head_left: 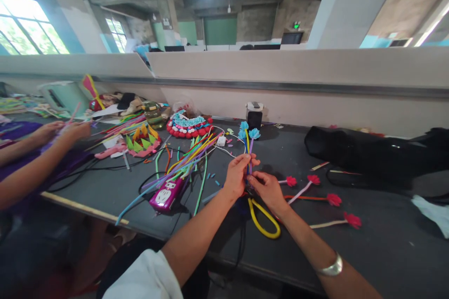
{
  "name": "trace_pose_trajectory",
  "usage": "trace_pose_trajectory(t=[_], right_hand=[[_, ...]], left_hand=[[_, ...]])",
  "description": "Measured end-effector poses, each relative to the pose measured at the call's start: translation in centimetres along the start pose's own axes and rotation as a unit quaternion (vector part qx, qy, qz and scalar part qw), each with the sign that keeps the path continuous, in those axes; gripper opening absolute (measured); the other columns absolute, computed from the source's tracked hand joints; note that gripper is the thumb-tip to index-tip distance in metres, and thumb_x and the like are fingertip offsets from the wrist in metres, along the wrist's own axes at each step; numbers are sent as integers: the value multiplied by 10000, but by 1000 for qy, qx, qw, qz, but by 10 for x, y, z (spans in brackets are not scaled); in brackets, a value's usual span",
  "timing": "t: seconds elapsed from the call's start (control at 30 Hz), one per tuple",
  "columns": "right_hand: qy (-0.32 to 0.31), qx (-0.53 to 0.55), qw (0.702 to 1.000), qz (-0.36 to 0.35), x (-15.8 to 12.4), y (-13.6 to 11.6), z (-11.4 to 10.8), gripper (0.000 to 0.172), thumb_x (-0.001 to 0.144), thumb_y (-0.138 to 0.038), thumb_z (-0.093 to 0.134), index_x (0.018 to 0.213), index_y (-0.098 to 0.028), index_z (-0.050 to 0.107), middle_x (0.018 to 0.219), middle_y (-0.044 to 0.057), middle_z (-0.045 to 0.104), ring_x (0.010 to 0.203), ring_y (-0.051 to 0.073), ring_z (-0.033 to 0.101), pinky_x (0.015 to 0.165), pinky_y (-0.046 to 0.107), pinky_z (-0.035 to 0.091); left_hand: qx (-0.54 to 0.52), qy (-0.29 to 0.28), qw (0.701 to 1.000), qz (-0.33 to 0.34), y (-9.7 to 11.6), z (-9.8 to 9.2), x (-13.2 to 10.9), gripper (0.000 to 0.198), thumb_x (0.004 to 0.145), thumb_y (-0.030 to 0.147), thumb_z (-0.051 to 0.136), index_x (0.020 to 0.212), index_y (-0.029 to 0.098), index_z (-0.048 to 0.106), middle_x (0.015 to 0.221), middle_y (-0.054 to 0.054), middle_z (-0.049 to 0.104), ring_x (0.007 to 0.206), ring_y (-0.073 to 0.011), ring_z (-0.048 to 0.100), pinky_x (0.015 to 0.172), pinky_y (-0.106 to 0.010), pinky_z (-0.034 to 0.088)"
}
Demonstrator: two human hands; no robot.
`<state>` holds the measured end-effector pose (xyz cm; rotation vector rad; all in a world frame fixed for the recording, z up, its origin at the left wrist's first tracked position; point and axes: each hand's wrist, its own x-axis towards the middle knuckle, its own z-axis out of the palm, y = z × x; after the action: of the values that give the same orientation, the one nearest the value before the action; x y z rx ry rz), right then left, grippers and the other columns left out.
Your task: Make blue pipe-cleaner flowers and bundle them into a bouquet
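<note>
My left hand (237, 174) is closed around the stems of a small bunch of pipe-cleaner flowers (247, 133) with blue heads, held upright above the dark table (368, 247). My right hand (267, 188) pinches the lower part of the same stems, right beside the left hand. A yellow pipe-cleaner loop (264, 222) hangs below the hands onto the table. Several red-headed flowers (333, 199) lie on the table to the right of my hands.
A pile of coloured pipe cleaners (182, 161) and a pink glue gun (166, 195) lie left of my hands. A beaded craft piece (188, 126), a black bag (365, 152) and a small white device (254, 113) stand further back. Another person's hands (61, 131) work at far left.
</note>
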<state>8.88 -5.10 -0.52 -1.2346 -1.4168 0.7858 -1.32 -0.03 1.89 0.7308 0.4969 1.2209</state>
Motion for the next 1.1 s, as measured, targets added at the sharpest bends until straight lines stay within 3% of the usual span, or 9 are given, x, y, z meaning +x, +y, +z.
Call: trace_pose_trajectory(t=[0.3,0.63,0.87,0.97,1.1], right_hand=[[-7,-13,1000,-25,0,-1,1,239,799,-343,589,661,-154,640,577,-31,524,557,104,431,535,209,364],[-13,6,1000,-21,1,1,3,225,783,-352,619,728,-152,705,616,-20,602,572,121,496,566,225,397],[60,60,996,7,1,-4,-5,259,762,-406,658,835,-161,704,685,-3,636,574,124,508,550,233,416],[112,94,989,21,3,-8,-13,313,793,-465,622,855,-164,678,589,-29,555,492,102,428,466,222,356],[135,141,980,36,7,-8,-17,364,775,-518,633,821,-158,662,510,-61,436,439,81,343,409,215,289]], left_hand=[[17,3,1000,1,2,2,0,221,698,328,739,793,132,700,660,-30,668,743,-162,653,768,-269,461],[40,-11,999,20,7,5,-2,193,704,333,726,726,146,681,665,-22,644,726,-156,631,755,-275,453],[105,-34,991,72,8,5,-3,241,746,359,693,629,155,642,703,-20,620,734,-135,588,739,-249,433],[149,-52,985,74,7,5,-4,266,774,376,667,630,153,647,705,-24,625,695,-127,560,703,-242,420],[216,-51,971,87,8,6,-4,224,792,377,646,731,167,693,624,4,595,614,-114,513,675,-239,397]])
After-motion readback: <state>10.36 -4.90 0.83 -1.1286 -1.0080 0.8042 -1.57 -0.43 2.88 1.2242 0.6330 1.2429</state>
